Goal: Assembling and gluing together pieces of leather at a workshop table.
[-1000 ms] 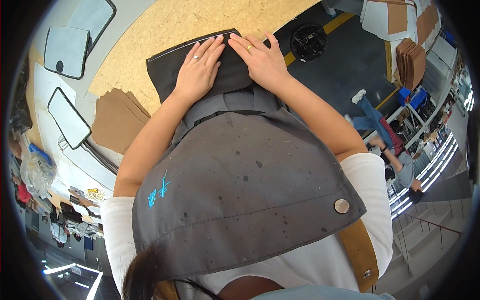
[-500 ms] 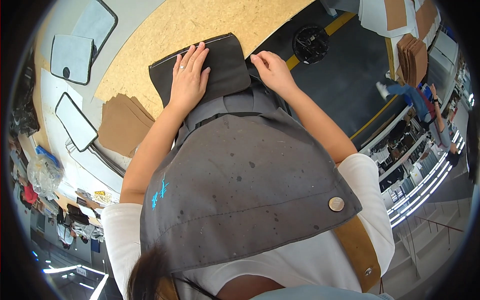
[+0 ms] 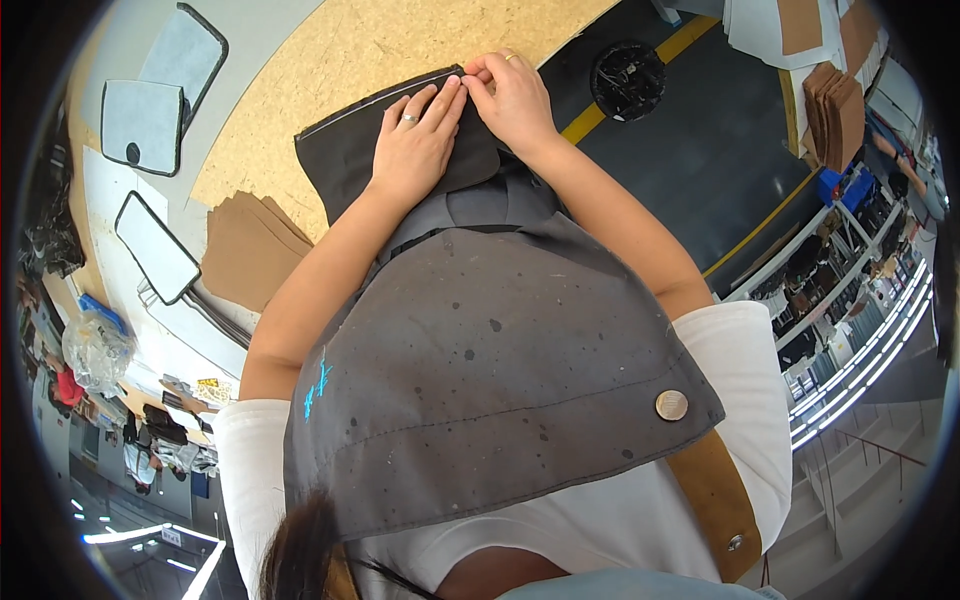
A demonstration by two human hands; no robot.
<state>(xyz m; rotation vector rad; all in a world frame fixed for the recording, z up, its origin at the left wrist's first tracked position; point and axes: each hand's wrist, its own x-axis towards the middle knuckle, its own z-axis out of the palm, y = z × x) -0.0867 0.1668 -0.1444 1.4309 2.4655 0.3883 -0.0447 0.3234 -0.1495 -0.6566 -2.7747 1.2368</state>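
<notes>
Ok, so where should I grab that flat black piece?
I'd take the black piece by its left edge, coming from the person's left. That edge lies bare over the tan board, while the left grip rests farther right and the right grip is at the far right corner.

I see open room on the table [image 3: 300, 65] beyond the black panel [image 3: 345, 150]; brown sheets [image 3: 248, 252] obstruct the left forearm's outer side, and the right hand [image 3: 512, 105] blocks the left hand [image 3: 415, 145] rightward.

wearer's hands [image 3: 413, 150]: 2 | rings [image 3: 409, 119]: 2 | black panel [image 3: 345, 155]: 1 | black-edged pale panels [image 3: 142, 115]: 3
</notes>
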